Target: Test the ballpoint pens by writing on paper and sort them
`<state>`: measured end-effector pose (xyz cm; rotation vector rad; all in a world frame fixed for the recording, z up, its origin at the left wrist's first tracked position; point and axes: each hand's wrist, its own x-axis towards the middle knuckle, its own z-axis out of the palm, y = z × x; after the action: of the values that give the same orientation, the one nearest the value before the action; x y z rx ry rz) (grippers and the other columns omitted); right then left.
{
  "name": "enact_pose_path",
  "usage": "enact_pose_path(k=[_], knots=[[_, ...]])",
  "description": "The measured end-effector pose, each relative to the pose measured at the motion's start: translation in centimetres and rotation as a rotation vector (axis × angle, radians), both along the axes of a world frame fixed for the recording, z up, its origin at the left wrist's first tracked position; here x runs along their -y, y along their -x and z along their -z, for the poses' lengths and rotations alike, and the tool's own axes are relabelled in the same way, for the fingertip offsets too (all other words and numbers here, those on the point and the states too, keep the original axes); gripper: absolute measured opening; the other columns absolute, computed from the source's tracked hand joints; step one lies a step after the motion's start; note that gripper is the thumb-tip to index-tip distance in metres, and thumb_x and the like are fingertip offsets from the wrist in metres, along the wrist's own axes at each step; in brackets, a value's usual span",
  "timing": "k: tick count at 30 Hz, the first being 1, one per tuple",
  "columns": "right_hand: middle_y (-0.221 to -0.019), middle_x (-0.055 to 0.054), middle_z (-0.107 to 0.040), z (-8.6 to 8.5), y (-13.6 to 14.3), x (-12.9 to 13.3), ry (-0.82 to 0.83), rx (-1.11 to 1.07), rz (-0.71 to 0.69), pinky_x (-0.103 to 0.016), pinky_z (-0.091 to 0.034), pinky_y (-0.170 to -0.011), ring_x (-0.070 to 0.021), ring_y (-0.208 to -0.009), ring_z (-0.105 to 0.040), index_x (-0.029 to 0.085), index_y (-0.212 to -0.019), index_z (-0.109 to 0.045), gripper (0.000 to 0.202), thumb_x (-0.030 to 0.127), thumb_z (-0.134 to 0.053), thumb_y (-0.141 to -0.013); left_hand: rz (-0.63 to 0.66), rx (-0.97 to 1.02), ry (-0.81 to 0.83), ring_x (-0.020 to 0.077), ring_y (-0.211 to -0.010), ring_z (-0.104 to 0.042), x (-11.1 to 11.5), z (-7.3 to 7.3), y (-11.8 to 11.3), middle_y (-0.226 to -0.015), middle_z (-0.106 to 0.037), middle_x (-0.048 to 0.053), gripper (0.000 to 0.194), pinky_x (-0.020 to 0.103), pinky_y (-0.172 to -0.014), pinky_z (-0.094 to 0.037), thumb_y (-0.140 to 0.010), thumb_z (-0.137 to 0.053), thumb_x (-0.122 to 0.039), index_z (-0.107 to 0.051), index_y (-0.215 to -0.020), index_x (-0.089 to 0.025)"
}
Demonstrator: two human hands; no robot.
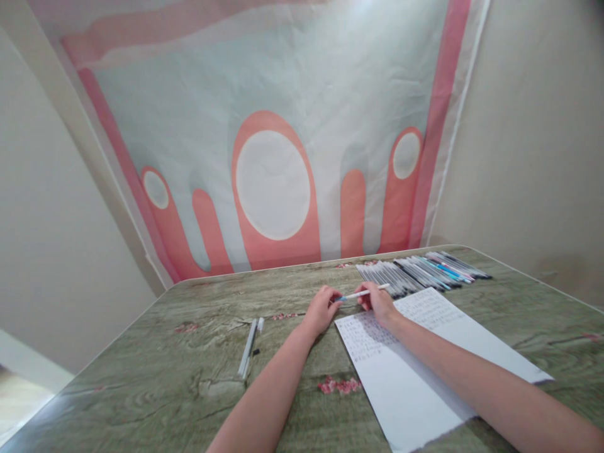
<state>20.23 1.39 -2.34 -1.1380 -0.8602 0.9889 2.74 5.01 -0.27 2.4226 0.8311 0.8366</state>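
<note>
Both hands meet on one pen above the table

Nearest, two bare forearms (274,390) reach in over the wood-patterned table (189,352), which is printed with pink blossoms (338,384). The right one crosses the white paper (406,396), blank in its near part and covered in handwriting toward its far end. Left of the left forearm lie a few clear pens (247,352), side by side, with a white cap (260,324) by their far end and a small black piece (256,352) beside them.

Farther on, just past the paper's far left corner, is the white pen (350,296) with a blue end. The left hand (322,308) has its grip pinched on that blue end; the right hand (377,302) has its grip closed around the barrel.

Beyond, at the far right, a long row of pens (419,274) lies packed together. Behind the table hangs a pink, orange and pale-grey patterned sheet (283,82).
</note>
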Motion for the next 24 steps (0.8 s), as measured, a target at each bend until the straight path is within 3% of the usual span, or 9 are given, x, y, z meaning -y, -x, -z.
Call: enact_pose_path(k=[6, 14, 24], knots=[[-0.04, 0.001, -0.049, -0.26, -0.18, 0.35, 0.004, -0.086, -0.016, -0.02, -0.026, -0.032, -0.008, -0.031, -0.037, 0.015, -0.059, -0.054, 0.028, 0.037, -0.042, -0.072, 0.061, 0.053, -0.022, 0.0134, -0.082, -0.048, 0.71, -0.67, -0.13, -0.088, -0.052, 0.004, 0.019, 0.027, -0.076, -0.04, -0.08, -0.047, -0.027, -0.057, -0.093, -0.018], [-0.039, 0.002, -0.048, 0.04, -0.1, 0.23, 0.015, -0.1, 0.009, -0.019, -0.025, -0.03, -0.0069, -0.03, -0.035, 0.015, -0.058, -0.053, 0.028, 0.037, -0.043, -0.072, 0.075, 0.077, -0.041, 0.014, -0.08, -0.049, 0.98, -0.51, -0.21, -0.085, -0.054, 0.005, 0.019, 0.027, -0.075, -0.04, -0.079, -0.049, -0.026, -0.059, -0.093, -0.017], [-0.045, 0.002, -0.051, 0.01, -0.38, 0.51, 0.001, -0.148, -0.064, -0.017, -0.029, -0.032, -0.0068, -0.034, -0.04, 0.014, -0.07, -0.054, 0.031, 0.045, -0.049, -0.072, 0.003, 0.19, -0.034, 0.0126, -0.076, -0.049, 0.13, 0.11, -0.41, -0.083, -0.054, 0.004, 0.02, 0.026, -0.074, -0.04, -0.079, -0.051, -0.028, -0.061, -0.092, -0.017]])
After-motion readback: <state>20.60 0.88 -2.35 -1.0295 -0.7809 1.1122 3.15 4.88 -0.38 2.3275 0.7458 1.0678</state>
